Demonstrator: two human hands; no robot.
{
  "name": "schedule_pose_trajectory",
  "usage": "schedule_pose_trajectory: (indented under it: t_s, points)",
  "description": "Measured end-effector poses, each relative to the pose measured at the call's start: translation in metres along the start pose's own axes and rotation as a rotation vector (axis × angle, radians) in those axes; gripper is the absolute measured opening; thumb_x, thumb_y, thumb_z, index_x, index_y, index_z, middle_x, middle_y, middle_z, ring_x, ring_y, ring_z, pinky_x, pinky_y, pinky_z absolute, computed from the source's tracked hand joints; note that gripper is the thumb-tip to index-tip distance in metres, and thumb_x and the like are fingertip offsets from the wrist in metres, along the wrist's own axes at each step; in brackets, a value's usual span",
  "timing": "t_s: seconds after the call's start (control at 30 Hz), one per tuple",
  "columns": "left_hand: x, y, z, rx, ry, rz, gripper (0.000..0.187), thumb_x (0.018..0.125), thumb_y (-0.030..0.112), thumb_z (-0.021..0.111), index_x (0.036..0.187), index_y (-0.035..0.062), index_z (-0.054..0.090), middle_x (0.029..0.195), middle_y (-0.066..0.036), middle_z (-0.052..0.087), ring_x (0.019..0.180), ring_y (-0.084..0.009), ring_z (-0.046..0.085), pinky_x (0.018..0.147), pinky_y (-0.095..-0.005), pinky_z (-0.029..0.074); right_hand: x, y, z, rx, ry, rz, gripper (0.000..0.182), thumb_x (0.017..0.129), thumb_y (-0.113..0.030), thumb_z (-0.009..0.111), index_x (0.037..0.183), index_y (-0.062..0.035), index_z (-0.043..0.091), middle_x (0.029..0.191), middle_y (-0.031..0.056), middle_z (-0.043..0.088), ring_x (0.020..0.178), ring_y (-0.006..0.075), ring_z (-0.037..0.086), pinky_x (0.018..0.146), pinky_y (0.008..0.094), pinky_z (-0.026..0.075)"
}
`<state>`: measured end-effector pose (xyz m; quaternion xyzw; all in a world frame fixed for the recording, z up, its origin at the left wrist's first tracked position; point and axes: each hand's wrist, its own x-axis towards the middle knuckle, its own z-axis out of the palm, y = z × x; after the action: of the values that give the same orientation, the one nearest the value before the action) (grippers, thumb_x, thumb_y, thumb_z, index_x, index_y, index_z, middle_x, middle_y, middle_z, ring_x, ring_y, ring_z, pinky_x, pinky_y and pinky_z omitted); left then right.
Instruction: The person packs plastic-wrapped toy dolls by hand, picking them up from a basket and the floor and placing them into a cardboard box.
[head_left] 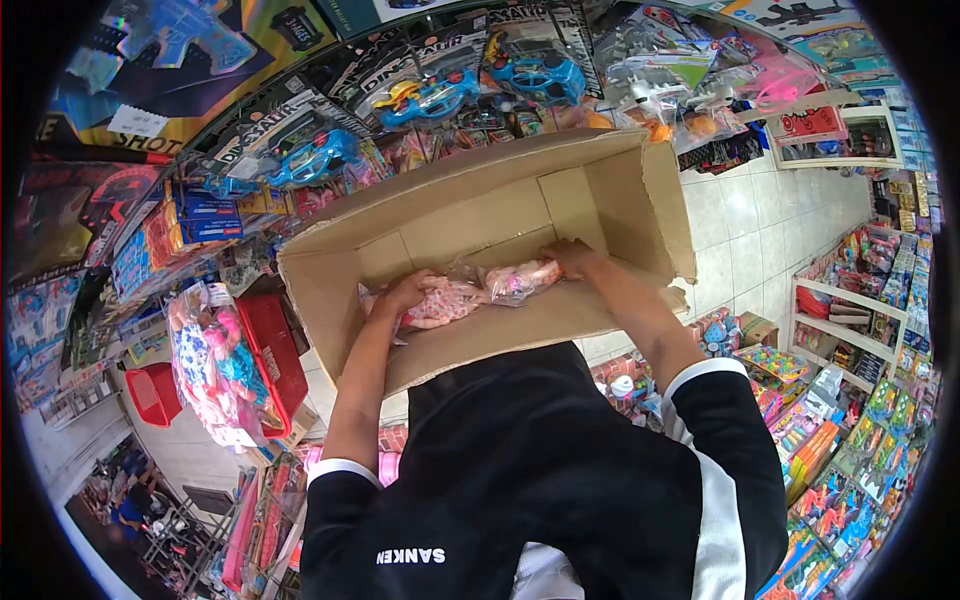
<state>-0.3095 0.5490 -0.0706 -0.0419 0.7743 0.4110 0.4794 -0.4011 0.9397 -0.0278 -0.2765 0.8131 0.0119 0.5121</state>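
Observation:
A large open cardboard box (480,355) is in front of my body. Inside it lie two clear plastic packs side by side. The left one, a doll in a pink patterned dress (447,300), has my left hand (405,292) closed around its left end. My right hand (568,257) is closed at the right end of the other pack, which looks like a bagged doll (520,282). Fingertips of both hands are partly hidden. The packs nearly touch at the middle of the box.
Hanging toy car packs (430,97) line the wall behind the box. At left, a red basket (275,350) stands beside bagged dolls (215,365). White shelves (850,325) and many packaged toys (815,440) fill the right side, along a tiled floor (745,215).

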Motion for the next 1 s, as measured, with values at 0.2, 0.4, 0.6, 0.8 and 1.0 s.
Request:
schedule_pose_trajectory:
  t_s: [0.2,0.4,0.6,0.8,1.0]
  points:
    - [0.010,0.011,0.006,0.648,0.070,-0.078,0.054,0.092,0.021,0.044,0.146,0.0248,0.039,0.155,-0.006,0.031,0.142,-0.0314,0.029,0.114,-0.0568,0.022,0.021,0.005,0.022,-0.236,-0.007,0.059,0.075,0.069,-0.023,0.084,0.135,-0.0262,0.048,0.137,0.0022,0.048,0.127,0.0241,0.049,0.099,0.0441,0.045]
    - [0.021,0.012,-0.002,0.572,0.080,-0.163,0.054,0.093,0.033,0.051,0.146,0.0267,0.040,0.159,-0.008,0.019,0.145,-0.0323,0.021,0.116,-0.0531,0.020,0.005,-0.010,-0.018,-0.156,-0.179,0.106,0.079,0.065,-0.023,0.085,0.136,-0.0263,0.050,0.130,0.0077,0.057,0.123,0.0262,0.054,0.097,0.0431,0.047]
    - [0.036,0.029,-0.067,0.371,0.026,0.128,0.050,0.094,0.041,0.055,0.133,0.0102,0.055,0.134,-0.014,0.055,0.120,-0.0335,0.054,0.105,-0.0400,0.041,0.022,0.026,-0.057,0.276,-0.032,0.090,0.064,0.068,-0.014,0.077,0.129,-0.0115,0.055,0.123,0.0117,0.062,0.110,0.0301,0.061,0.089,0.0398,0.051]
    - [-0.072,0.149,-0.054,-0.214,0.140,0.576,0.031,0.096,0.025,0.059,0.120,0.0050,0.061,0.109,-0.009,0.064,0.094,-0.0172,0.060,0.085,-0.0317,0.048,-0.116,-0.027,-0.084,0.671,0.898,0.244,0.042,0.081,-0.008,0.061,0.123,-0.0041,0.057,0.108,0.0159,0.066,0.095,0.0303,0.065,0.078,0.0378,0.050]
    - [-0.132,0.192,0.000,-0.413,-0.233,0.574,0.030,0.099,0.020,0.054,0.124,0.0046,0.057,0.112,-0.008,0.061,0.107,-0.0198,0.058,0.093,-0.0335,0.046,-0.178,-0.135,0.015,0.665,1.802,0.645,0.031,0.076,0.002,0.055,0.107,-0.0008,0.057,0.090,0.0142,0.056,0.085,0.0316,0.057,0.074,0.0395,0.047]
